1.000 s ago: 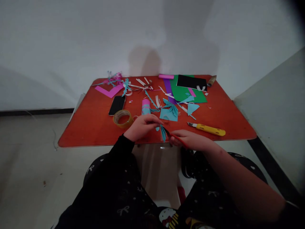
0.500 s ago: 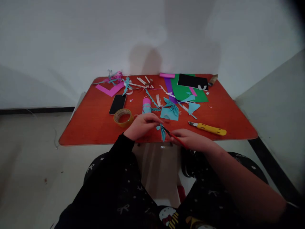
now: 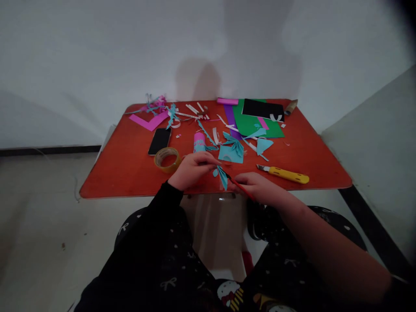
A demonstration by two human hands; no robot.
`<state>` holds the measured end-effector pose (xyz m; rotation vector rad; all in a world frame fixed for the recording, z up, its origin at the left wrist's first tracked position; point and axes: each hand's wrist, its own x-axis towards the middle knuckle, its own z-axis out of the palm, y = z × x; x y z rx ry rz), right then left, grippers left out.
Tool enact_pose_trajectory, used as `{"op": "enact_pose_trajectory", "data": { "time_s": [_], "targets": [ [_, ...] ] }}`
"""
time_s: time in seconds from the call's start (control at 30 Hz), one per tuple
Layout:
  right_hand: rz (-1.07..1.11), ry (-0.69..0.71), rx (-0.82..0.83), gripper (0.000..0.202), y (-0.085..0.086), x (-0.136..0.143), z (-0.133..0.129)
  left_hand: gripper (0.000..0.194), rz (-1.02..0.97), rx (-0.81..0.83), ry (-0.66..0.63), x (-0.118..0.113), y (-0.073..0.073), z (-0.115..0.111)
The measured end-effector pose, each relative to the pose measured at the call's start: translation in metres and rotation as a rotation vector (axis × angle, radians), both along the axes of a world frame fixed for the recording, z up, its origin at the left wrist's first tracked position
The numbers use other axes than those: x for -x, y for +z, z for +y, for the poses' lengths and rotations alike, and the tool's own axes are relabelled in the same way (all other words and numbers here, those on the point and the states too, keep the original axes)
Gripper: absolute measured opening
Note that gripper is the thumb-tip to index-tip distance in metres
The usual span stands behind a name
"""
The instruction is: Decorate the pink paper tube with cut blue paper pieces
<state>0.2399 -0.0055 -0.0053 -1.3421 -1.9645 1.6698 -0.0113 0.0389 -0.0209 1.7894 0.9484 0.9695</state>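
Near the front edge of the red table [image 3: 113, 173], my left hand [image 3: 194, 169] pinches the top of a folded blue paper piece [image 3: 222, 178]. My right hand [image 3: 255, 186] is closed around red-handled scissors [image 3: 242, 189], whose dark blades touch the folded paper from the right. Just beyond my left hand stands a pink and blue paper roll [image 3: 199, 141]. A blue paper square with a fan-folded piece [image 3: 231, 154] lies past my fingertips. The fingers of my right hand partly hide the scissor handles.
A tape roll [image 3: 167, 160] and a phone [image 3: 160, 141] lie on the left. To the right is a yellow cutter [image 3: 289, 175] with its blade showing. Green paper [image 3: 250, 125], a black sheet [image 3: 263, 109], pink paper [image 3: 149, 122] and several scraps cover the back.
The folded blue paper has shifted slightly, its lower end a little to the right. Both hands keep their holds, with the scissors still against the paper.
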Motion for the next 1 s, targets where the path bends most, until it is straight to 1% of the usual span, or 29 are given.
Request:
{"op": "enact_pose_trajectory", "data": {
  "time_s": [0.2, 0.43, 0.63, 0.73, 0.87, 1.0],
  "targets": [
    [0.008, -0.029, 0.022, 0.052, -0.0022, -0.0018, -0.0005, 0.011, -0.03, -0.014, 0.006, 0.0006, -0.0001, -0.0014],
    [0.048, -0.027, 0.05, 0.049, 0.0024, -0.0011, -0.0022, 0.012, -0.039, -0.085, 0.038, -0.0009, 0.0007, -0.0043],
    [0.003, 0.004, -0.01, 0.048, 0.0052, -0.0008, -0.0014, 0.012, 0.004, -0.115, 0.035, -0.0024, 0.0, -0.0064],
    [-0.01, 0.009, -0.009, 0.05, 0.0054, -0.002, -0.0011, 0.012, 0.004, -0.122, 0.02, -0.002, -0.0006, -0.0063],
    [-0.029, 0.003, -0.026, 0.054, 0.0043, -0.0042, -0.0002, 0.012, -0.006, -0.103, 0.013, -0.001, -0.0001, -0.0058],
    [-0.046, 0.024, -0.045, 0.051, 0.0025, -0.0053, 0.002, 0.011, 0.007, -0.079, 0.011, -0.001, 0.0009, -0.0062]
  ]
}}
